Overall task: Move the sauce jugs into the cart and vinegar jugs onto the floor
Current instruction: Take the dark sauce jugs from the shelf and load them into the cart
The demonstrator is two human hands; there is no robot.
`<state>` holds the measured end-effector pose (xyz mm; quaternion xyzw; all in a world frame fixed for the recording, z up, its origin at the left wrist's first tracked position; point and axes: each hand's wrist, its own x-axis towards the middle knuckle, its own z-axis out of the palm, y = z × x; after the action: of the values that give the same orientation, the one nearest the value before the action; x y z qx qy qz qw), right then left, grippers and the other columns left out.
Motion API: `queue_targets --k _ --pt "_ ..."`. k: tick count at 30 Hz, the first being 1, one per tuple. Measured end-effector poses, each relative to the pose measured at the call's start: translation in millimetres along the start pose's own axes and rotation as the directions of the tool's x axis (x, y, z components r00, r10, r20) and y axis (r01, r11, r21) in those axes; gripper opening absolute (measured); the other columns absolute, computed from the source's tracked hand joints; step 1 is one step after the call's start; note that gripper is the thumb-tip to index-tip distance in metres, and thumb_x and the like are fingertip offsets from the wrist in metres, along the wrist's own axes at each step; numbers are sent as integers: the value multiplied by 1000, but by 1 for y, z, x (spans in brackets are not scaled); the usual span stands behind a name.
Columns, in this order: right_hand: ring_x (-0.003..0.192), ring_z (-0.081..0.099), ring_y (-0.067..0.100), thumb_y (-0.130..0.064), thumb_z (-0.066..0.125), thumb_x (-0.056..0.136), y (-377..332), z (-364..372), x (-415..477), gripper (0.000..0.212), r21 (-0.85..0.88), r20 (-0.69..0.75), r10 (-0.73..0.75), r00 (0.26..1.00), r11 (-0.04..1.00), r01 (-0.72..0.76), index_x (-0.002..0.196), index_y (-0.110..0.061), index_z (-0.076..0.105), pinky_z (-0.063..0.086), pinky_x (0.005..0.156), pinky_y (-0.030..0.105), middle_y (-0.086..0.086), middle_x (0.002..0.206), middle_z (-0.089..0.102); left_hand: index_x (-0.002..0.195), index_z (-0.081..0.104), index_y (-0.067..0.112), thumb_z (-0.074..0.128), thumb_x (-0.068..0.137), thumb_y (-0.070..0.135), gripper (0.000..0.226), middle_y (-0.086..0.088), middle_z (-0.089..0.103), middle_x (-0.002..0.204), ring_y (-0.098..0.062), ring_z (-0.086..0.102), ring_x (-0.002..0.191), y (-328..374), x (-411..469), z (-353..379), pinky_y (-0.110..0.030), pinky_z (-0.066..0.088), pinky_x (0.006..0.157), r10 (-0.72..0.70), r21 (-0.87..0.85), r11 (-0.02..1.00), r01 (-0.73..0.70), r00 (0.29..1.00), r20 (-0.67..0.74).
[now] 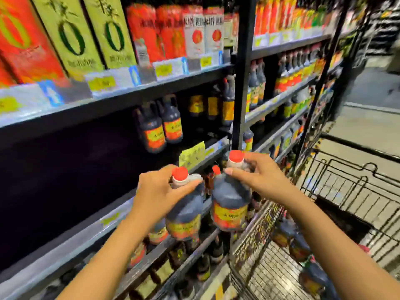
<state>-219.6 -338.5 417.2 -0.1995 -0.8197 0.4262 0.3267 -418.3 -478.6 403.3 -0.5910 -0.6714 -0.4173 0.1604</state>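
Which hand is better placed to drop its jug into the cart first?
Right: the right hand holds its dark red-capped plastic jug beside the black wire cart; the left hand is farther.

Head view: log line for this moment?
left hand: grips left red-capped jug | right hand: grips right red-capped jug | position: before shelf, beside cart | cart holds dark jugs

Left hand [158, 191], right hand [262, 176], fingers [240, 172] curled

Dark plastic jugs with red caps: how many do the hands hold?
2. The left hand grips one dark red-capped jug; the right hand grips the second jug, nearer the black wire cart. A third red cap shows between them, its jug mostly hidden.
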Motion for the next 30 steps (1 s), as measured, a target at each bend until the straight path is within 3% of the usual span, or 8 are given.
queue_targets --k 4,8,12,16,22,24,26,30 --pt "60 41 11 -27 68 85 -11 5 41 24 -17 46 -145 988 989 146 77 -6 61 34 58 34 15 63 49 77 66 15 59 74 64 49 3 66 65 -15 60 58 -10 24 -21 -32 44 53 -1 89 996 9 995 -96" --pt "65 44 12 -18 71 83 -18 2 86 20 73 -20 -252 967 965 253 83 0 63 37 63 33 29 74 56 76 67 13 62 75 57 45 2 65 61 -12 58 53 -13 56 -32 -27 43 52 61 145 989 -29 972 -227" --pt "61 45 2 -16 69 84 -14 0 124 7 114 -112 -333 936 932 345 81 -14 64 39 61 21 -7 62 55 73 66 10 64 77 49 39 -1 63 56 -15 56 49 -19 82 -25 -22 37 53 192 313 946 -91 931 -310" --pt "61 45 0 -12 69 84 2 5 157 9 106 -190 -365 911 915 389 79 -12 61 36 60 15 -5 66 52 73 66 9 60 80 52 43 -1 61 55 -17 58 49 -38 101 -5 -26 39 52 179 399 916 -40 932 -316" --pt "63 44 3 -14 71 83 40 16 198 29 63 -105 -354 929 930 362 73 -33 52 34 61 12 -3 67 49 73 66 9 59 79 53 44 0 61 54 -16 58 47 -64 113 26 -21 37 55 72 383 921 72 934 -351" --pt "64 46 10 -15 71 83 53 21 209 16 65 -54 -320 946 944 323 74 -19 58 37 62 18 8 70 52 74 67 10 58 77 56 47 -1 64 57 -17 61 51 -72 111 37 -20 40 52 4 377 917 131 941 -338" --pt "65 48 19 -17 73 81 63 26 219 22 60 -2 -305 952 951 304 75 -2 58 39 64 25 17 71 54 71 66 10 59 74 60 51 -4 66 61 -21 62 56 -78 114 43 -28 42 53 -178 309 904 294 919 -353" --pt "50 34 4 -20 74 80 66 28 246 44 24 108 -237 965 971 236 59 -7 37 29 52 17 -1 55 33 60 51 21 75 74 44 36 3 57 59 -11 50 59 -90 144 38 -22 33 52 -572 107 796 596 798 -192"
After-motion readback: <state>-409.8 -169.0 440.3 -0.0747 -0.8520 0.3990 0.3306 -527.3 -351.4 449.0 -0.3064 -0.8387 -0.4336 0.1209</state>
